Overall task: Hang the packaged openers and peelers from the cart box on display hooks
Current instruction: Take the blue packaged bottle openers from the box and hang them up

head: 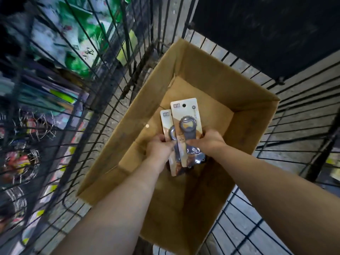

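Two carded openers (187,126), print unreadable, in box (253,100).

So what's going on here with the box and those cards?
A person is reaching into a cardboard box that sits in a wire cart. The left hand and right hand together hold a small stack of packaged bottle openers. Nothing is on a hook yet; blurred merchandise hangs on the rack to the left.

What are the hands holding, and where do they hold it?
Both hands, left hand and right hand, hold packaged openers by the cards' middle, over the cardboard box.
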`<state>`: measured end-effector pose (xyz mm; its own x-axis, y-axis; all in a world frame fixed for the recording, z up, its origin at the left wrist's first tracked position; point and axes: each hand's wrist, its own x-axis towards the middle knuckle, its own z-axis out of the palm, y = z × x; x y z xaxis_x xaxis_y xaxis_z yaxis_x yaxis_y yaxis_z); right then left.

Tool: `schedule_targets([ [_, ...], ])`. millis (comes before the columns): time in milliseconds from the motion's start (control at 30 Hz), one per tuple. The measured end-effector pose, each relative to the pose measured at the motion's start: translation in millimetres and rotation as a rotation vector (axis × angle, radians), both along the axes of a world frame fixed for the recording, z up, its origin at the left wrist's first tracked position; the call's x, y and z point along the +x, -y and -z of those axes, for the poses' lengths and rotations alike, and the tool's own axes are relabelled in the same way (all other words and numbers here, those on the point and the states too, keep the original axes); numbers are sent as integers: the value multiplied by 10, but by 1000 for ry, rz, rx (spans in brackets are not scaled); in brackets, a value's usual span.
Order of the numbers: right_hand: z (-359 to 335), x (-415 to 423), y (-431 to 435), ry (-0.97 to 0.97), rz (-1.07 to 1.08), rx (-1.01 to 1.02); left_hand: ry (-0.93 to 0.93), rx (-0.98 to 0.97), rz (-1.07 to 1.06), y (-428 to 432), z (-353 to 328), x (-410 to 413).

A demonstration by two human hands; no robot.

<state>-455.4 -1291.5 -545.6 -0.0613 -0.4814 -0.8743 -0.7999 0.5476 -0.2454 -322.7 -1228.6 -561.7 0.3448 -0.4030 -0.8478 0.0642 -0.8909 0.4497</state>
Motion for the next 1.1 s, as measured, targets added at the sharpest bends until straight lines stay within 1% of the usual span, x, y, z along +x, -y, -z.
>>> schedule_targets([
  [133, -253, -6, -64, 188, 189, -37, -20, -60, -44, -79, -335, 90],
  [267, -750, 34, -193, 316, 275, -45, -29, -93, -40, -220, -919, 204],
  [400, -1344, 62, -317, 389, 257, -64, 10, -97, -105, -333, -1562, 325],
  [500, -1788, 117, -413, 444, 237, -106, -12, -202, -210, -436, -2030, 404],
  [600, -2226, 245, -513, 497, 221, -113, 33, -309, -277, -635, -2435, 500],
  [700, -2621, 447, -631, 548, 133, -162, 116, -384, -352, -909, -2819, 656],
  [800, -2976, 727, -852, 638, 55, -201, 241, -410, -360, -1262, -3166, 907],
  [933, -3436, 1268, -1284, 730, -158, -284, 332, -500, -462, -1935, -3656, 1326],
  [1033, -3818, 1778, -1801, 790, -335, -351, 402, -586, -615, -2625, -4035, 1634],
  [1100, -4071, 2128, -2293, 835, -424, -392, 407, -635, -758, -3191, -4271, 1832],
])
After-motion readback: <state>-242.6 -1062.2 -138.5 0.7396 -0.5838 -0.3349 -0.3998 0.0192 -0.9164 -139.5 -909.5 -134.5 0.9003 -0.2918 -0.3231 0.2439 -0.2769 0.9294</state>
